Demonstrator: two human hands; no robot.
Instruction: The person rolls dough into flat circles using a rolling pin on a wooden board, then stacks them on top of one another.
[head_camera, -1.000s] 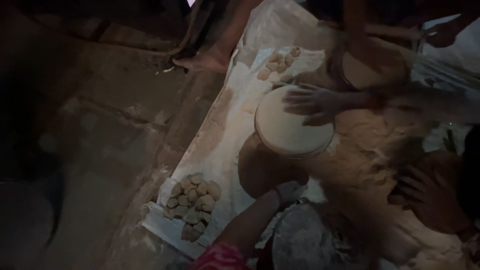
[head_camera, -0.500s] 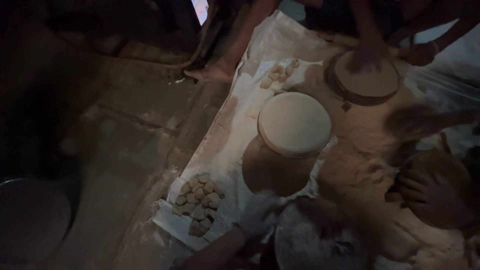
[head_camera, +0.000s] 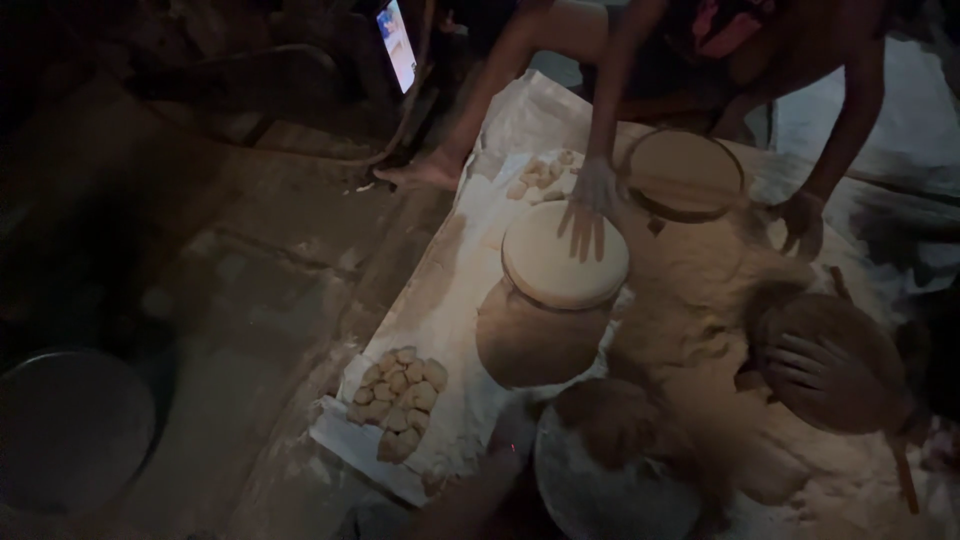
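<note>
Pretty dark shot, so take this loosely. Everything sits on a floured white cloth (head_camera: 450, 300) spread on the floor.

My right hand (head_camera: 815, 370) lies flat on a round wooden board (head_camera: 850, 330), fingers apart and pointing left towards the pale dough round (head_camera: 565, 255), gripping nothing. The board lies flat, face up. Being round, it has no long axis to speak of. It's to the right of the dough round and nearer to me.

My left hand (head_camera: 512, 440) is just a dim shape below the dough round, at the rim of a metal bowl (head_camera: 600, 490). Can't tell if it's open or closed.

The dough round sits on its own stand in the middle. A co-worker's hand (head_camera: 590, 205) reaches in from the far side with its spread fingers resting on the dough's top edge. Their other hand (head_camera: 805, 220) is down on a flour heap (head_camera: 700, 290) to the right of it. That heap lies between the dough round and my board.

Another round board (head_camera: 685, 175) sits beyond the dough round. A cluster of dough balls (head_camera: 400, 400) is to its lower left, and a smaller bunch (head_camera: 540, 178) just past it.
</note>
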